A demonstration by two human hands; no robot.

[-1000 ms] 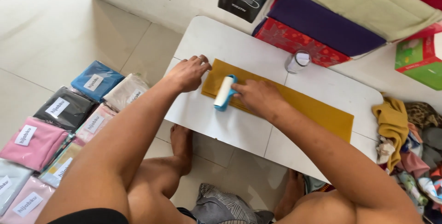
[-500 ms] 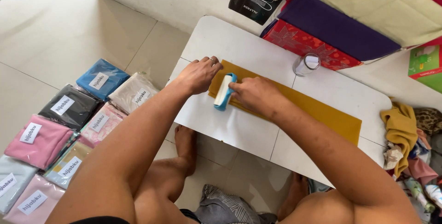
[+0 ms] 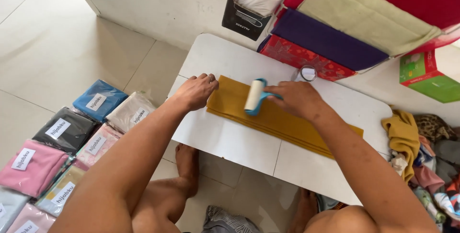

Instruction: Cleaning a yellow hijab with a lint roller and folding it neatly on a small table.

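A long folded mustard-yellow cloth (image 3: pixel 282 123) lies across a small white table (image 3: pixel 230 139). My left hand (image 3: pixel 196 90) presses flat on the cloth's left end, fingers spread, a ring on one finger. My right hand (image 3: pixel 296 99) grips the blue handle of a lint roller (image 3: pixel 254 96), whose white roll rests on the cloth just right of my left hand.
Several packed folded cloths in clear bags (image 3: pixel 72 132) lie on the tiled floor at left. Stacked fabric rolls (image 3: pixel 335 41) and a black bag (image 3: pixel 244 17) crowd the table's far side. A small round tin (image 3: pixel 306 73) stands near them. Loose clothes (image 3: pixel 421 156) pile at right.
The lint roller has moved right along the cloth, away from my left hand. The left hand keeps holding the cloth's end.
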